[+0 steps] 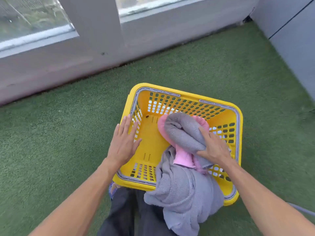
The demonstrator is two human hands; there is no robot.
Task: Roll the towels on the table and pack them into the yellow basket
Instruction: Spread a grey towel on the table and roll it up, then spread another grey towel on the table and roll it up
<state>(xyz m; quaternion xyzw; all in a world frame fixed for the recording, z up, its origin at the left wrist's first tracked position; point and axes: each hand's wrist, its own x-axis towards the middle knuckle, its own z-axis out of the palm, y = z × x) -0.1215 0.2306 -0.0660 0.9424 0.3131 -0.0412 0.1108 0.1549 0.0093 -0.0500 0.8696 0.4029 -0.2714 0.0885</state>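
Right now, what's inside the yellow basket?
A rolled grey towel wrapped with a pink towel, pressed by the right hand. Loose grey cloth spills over the yellow basket rim. What lies beneath them is hidden.

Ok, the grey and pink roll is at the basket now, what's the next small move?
Probably press the roll down onto the basket floor with the right hand. It sits high against the right wall, and a loose grey towel spills over the near rim. The left hand rests flat on the left rim.

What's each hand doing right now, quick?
Left hand: open, fingers straight, resting on the yellow basket rim.
Right hand: gripping the rolled grey towel.
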